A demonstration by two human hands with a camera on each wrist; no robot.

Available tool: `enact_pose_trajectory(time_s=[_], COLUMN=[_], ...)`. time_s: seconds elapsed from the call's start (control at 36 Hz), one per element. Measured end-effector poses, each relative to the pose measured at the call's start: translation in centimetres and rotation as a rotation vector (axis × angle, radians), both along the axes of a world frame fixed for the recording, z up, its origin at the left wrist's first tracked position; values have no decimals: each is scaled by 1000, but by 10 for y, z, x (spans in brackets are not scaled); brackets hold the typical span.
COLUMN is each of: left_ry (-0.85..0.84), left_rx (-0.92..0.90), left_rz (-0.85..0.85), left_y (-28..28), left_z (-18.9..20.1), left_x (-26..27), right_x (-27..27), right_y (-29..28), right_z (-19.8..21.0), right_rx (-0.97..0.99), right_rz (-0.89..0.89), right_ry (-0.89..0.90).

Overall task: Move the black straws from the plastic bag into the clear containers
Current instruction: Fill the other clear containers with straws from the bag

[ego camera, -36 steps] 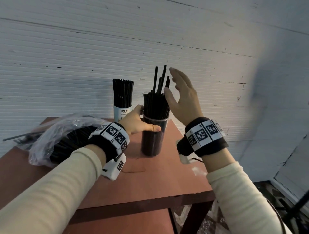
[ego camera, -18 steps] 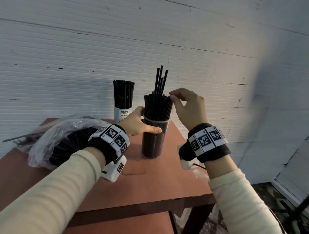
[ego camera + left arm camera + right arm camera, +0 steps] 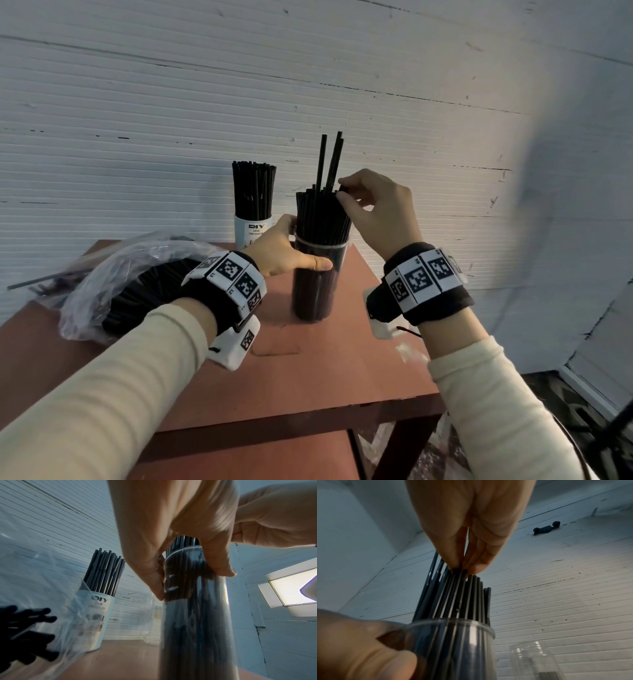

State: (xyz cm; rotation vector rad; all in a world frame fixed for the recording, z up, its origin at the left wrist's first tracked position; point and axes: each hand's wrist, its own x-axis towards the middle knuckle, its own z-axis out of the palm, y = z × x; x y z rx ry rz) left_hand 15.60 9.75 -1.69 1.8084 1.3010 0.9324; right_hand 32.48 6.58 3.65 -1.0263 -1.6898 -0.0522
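Note:
A tall clear container (image 3: 320, 274) packed with black straws (image 3: 322, 216) stands mid-table. My left hand (image 3: 291, 253) grips it just below the rim, with the fingers and thumb wrapped round the wall (image 3: 197, 615). Up to three straws (image 3: 329, 161) stick up higher than the rest. My right hand (image 3: 342, 193) pinches the top end of a straw at the bundle's right edge; the fingertips (image 3: 464, 566) meet on the straw tops (image 3: 458, 599). A clear plastic bag (image 3: 113, 274) holding many black straws lies at the left.
A second container (image 3: 251, 229), labelled DIY and filled with straws, stands behind near the white wall. An empty clear jar (image 3: 532, 660) sits behind the held container. The brown table (image 3: 308, 377) ends close at the right and front.
My right hand, raised and open beside the tall straws a second ago, has come down and curled to pinch the straw tops. The left hand has kept its grip on the container.

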Motion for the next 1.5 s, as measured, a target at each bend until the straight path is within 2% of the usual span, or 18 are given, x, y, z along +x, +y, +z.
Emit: enact_pose_trajectory(time_s=[0.14,0.33,0.44,0.53,0.58,0.72,0.89,1.06,1.17,1.28,1.39,1.5], left_ry=[21,21,21,20,12,19,10,0,9,2,6,9], left_rx=[16,21,21,22,22,21,22,18,11,2,10,49], left_rz=[3,12,16,17,20,15,14,17,16,11,19,47], left_y=[0,-1,-1,0,0,-1,1,1,1,-2,-6,-11], left_z=[0,0,-1,-1,-2,0,-1,-3,-2,0,1,0], left_x=[-1,0,0,1,1,1,0,0,0,0,1,3], right_x=[-3,-3,-2,-7,-12,-23,-26,-29,-33,-29,-29,-25], right_y=[3,2,-1,-6,-9,-8,-6,-13,-14,-11,-9,-9], right_z=[8,15,10,9,11,19,3,1,-4,-9,-10,-10], right_rx=[-65,-168,-152,-20,60,112,74,47,142,120,89,43], right_rz=[-75,-75,-65,-14,34,5,-98,-76,-128,-144,-165,-120], right_ry=[-76,-230,-113,26,57,11,-116,-2,-96,-90,-169,-103])
